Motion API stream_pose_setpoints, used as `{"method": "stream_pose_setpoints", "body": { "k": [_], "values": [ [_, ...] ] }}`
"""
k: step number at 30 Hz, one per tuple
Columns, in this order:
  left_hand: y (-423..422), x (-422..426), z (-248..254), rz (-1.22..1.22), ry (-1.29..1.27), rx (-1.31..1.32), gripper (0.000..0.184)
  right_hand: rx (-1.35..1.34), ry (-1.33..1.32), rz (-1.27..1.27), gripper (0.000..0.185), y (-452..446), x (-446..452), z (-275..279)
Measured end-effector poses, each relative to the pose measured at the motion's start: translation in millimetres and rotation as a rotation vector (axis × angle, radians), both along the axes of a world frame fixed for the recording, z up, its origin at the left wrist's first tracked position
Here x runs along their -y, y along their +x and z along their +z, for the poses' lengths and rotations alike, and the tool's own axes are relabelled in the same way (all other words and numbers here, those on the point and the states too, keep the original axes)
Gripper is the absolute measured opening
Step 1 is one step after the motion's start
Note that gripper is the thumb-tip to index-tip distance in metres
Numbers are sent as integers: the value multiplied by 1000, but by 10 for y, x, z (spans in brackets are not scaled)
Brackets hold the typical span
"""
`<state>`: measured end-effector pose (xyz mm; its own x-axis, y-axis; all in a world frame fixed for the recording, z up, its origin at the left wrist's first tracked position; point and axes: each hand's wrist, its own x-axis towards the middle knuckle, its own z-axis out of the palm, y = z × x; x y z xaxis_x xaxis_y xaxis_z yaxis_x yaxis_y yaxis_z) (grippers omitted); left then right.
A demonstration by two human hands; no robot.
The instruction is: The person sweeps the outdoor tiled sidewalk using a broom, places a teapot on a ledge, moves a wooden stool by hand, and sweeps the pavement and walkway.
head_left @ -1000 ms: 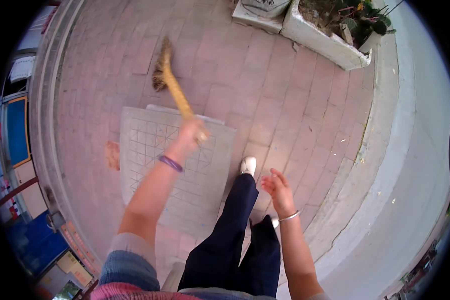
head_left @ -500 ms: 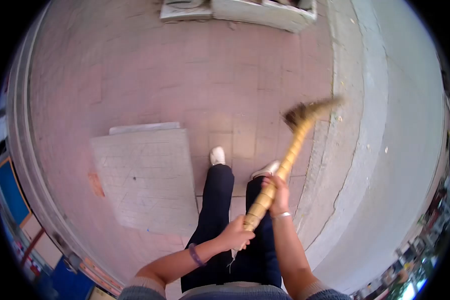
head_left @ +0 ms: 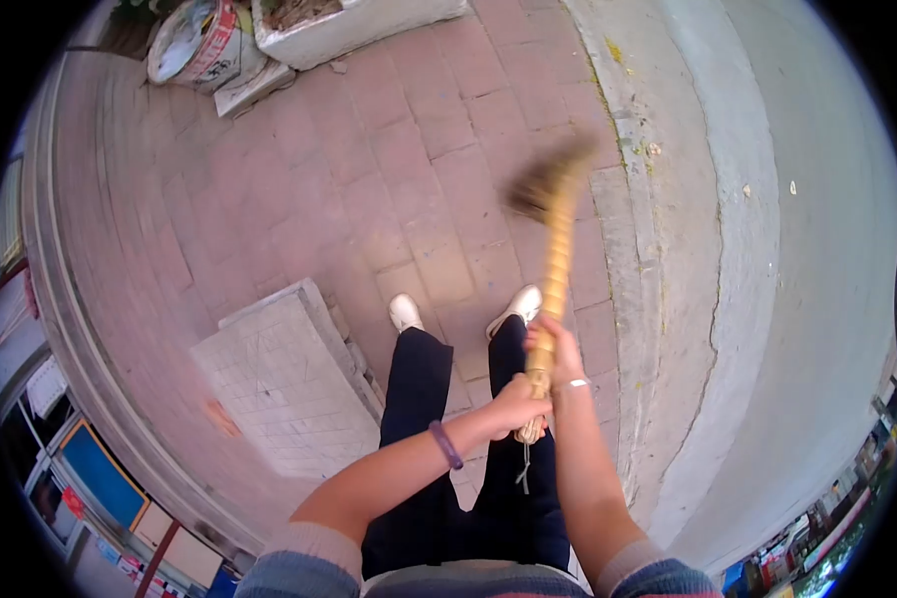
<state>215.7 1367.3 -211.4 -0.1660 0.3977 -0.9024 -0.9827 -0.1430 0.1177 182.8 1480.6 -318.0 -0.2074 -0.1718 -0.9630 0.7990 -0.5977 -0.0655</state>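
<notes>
Both of your hands are wrapped around the broom (head_left: 558,261): the left hand (head_left: 518,404), below the purple bracelet, closes about the butt of the handle, while the right hand (head_left: 558,349) grips just above it, its fingers curled round the ringed shaft. From the butt a thin cord (head_left: 524,473) hangs free. The broom slants up and away in front of your right shoe (head_left: 517,307), its brush head (head_left: 550,181) over the brick paving (head_left: 399,189) just beside the kerb strip (head_left: 658,229). The head is blurred, which suggests a sweeping stroke in hand; whether the bristles touch the bricks cannot be told. Small yellow scraps (head_left: 614,50) lie along the strip, beyond the head. To your left, well apart from the broom, rests a grid-marked slab (head_left: 279,389); a white planter (head_left: 369,35) and a bucket (head_left: 204,50) stand ahead. As a judgement, the next move calls for you to keep both hands firm, bring the bristles flat to the bricks, and draw a short stroke along the joint where paving meets strip.
</notes>
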Motion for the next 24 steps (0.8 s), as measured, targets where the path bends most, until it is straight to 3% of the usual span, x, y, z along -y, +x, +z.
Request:
{"method": "stream_pose_setpoints", "body": {
  "k": [2, 3, 5, 6, 9, 12, 14, 16, 17, 19, 22, 24],
  "values": [
    [-261, -159, -255, -135, 335, 104, 25, -31, 339, -81, 14, -92, -499, 172],
    [-498, -194, -291, -103, 419, 131, 28, -72, 389, -218, 14, -150, -650, 250],
    [-677, -336, 3, -213, 326, 14, 28, -119, 397, -456, 13, -237, -823, 428],
    [-698, -405, 156, -263, 282, -40, 28, -161, 397, -366, 13, -335, -825, 519],
    [-388, -352, 247, 32, 103, -34, 32, -234, 343, -94, 14, -575, -507, 633],
    [-567, -185, 310, 158, -215, -83, 34, -194, -80, 46, 19, -1077, 90, 615],
    [-895, -66, 206, 316, -171, -180, 18, -141, -302, 172, 21, -1367, 434, 326],
    [-1264, 64, 15, 387, -128, -142, 14, -149, -348, 366, 19, -1711, 682, 95],
    [-1553, 128, 31, 419, -89, -34, 19, -110, -329, 329, 19, -1869, 703, -49],
    [-1732, 131, -173, 197, -27, -84, 19, -5, -265, 146, 20, -1961, 563, -212],
    [-2230, 219, -140, -96, 91, 24, 22, 40, -48, -206, 18, -2027, 217, -86],
    [-2651, 408, -440, -206, 288, 130, 28, 17, 166, -382, 16, -2284, 145, 50]
  ]
}}
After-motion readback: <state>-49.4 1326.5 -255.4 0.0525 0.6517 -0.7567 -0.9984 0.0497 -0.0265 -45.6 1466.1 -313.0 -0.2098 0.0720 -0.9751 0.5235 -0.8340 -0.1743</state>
